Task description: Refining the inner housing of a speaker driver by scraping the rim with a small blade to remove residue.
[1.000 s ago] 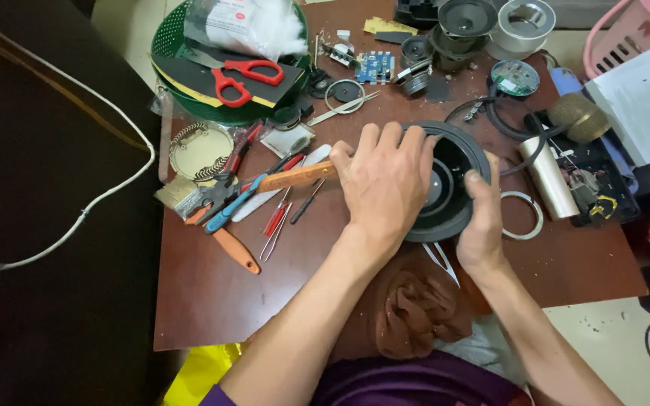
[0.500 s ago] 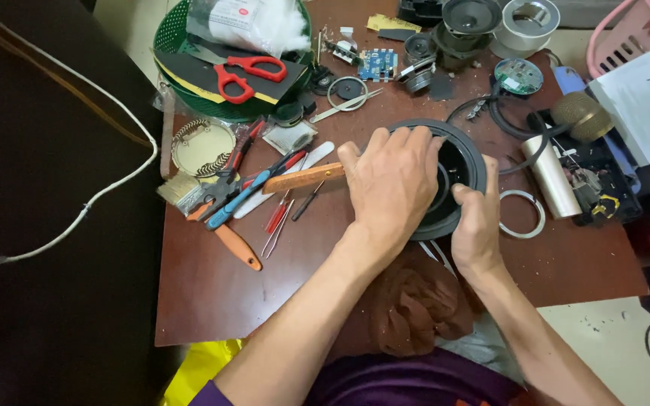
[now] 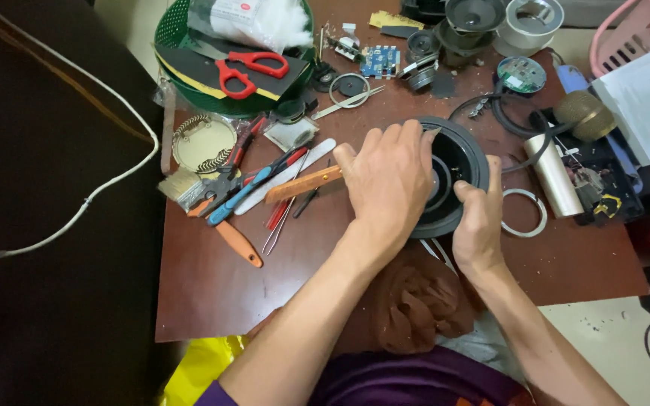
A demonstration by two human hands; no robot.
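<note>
The left hand lies palm down over the black speaker cone, fingers spread and curled across its left rim, pressing on it rather than closing round it. The right hand clasps the cone's near right rim, thumb up along the edge, fingers hidden beneath. Both forearms come up from the bench's near edge, the left slanting in from lower left. The cone sits on the brown bench right of its middle. A wooden-handled tool pokes out from under the left hand. Red-handled scissors rest on a green basket at the far left corner.
</note>
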